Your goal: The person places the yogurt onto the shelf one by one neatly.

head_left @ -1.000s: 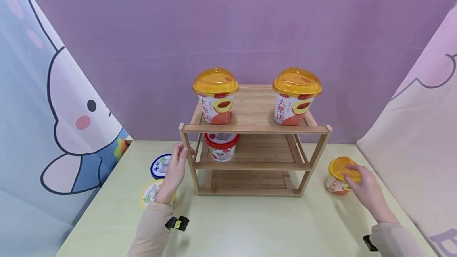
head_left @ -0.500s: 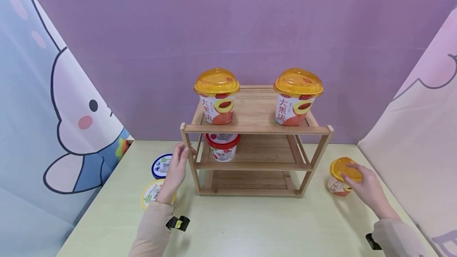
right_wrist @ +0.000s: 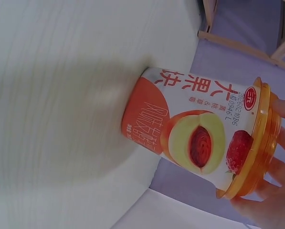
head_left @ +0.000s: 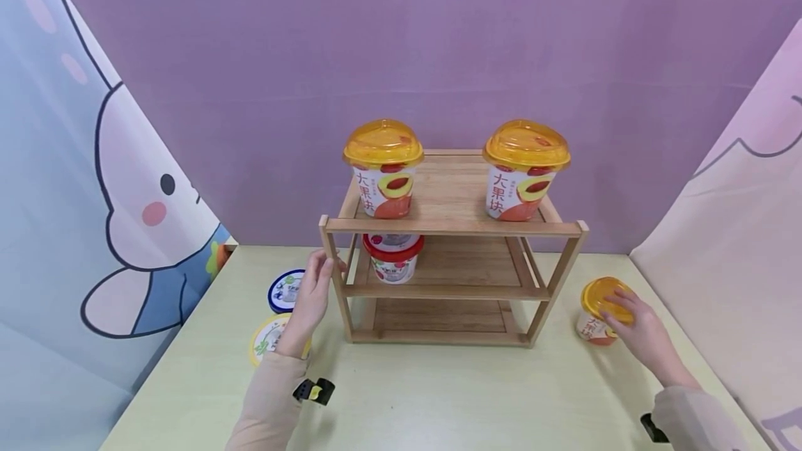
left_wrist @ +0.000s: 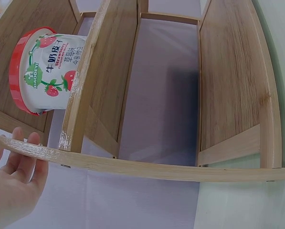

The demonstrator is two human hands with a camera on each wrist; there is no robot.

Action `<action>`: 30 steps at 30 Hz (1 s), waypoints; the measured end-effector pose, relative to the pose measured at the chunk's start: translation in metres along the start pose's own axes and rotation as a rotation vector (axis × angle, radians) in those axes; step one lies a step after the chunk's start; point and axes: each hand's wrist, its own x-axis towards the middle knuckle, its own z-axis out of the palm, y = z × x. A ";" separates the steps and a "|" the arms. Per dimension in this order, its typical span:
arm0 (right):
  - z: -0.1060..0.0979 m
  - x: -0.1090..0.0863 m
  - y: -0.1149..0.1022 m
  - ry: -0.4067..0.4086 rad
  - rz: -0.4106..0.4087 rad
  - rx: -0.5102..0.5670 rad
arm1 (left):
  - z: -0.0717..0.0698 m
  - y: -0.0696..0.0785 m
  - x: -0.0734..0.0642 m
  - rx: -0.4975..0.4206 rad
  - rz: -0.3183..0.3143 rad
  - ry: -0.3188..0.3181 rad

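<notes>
My left hand (head_left: 311, 301) holds the front left post of a three-level wooden rack (head_left: 341, 306); the left wrist view shows its fingers (left_wrist: 25, 167) bent round the wood. At the right, my right hand (head_left: 648, 339) grips the orange domed lid of a fruit yogurt cup (head_left: 589, 328). That cup stands upright on the table, its peach picture and base showing in the right wrist view. Two matching cups, one on the left (head_left: 383, 190) and one on the right (head_left: 516, 193), stand on the top level. Red-rimmed strawberry cups (head_left: 393, 270) are stacked on the middle level at left.
Left of the rack, on the pale table (head_left: 438, 395), are a blue-rimmed tub (head_left: 287, 289) and a yellow-rimmed tub (head_left: 266, 339), partly behind my left forearm. A purple cloth (head_left: 451, 40) hangs behind the rack, with printed cloths at both sides.
The whole head view has shifted slightly, so everything sits a little farther right. My right fingers have shifted slightly on the lid; my left hand stays on the post.
</notes>
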 end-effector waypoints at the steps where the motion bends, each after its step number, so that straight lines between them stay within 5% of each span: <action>1: 0.001 0.000 -0.001 0.008 -0.003 0.000 | 0.001 0.003 -0.001 0.008 0.001 0.000; 5: 0.003 -0.001 -0.004 0.017 0.013 -0.011 | 0.001 0.008 -0.002 0.024 -0.012 0.000; 19: 0.012 0.000 -0.022 0.027 0.173 -0.140 | -0.002 -0.012 0.000 0.015 -0.013 -0.015; 30: 0.018 -0.001 -0.027 0.063 0.203 -0.252 | 0.000 -0.013 0.002 0.015 0.006 -0.006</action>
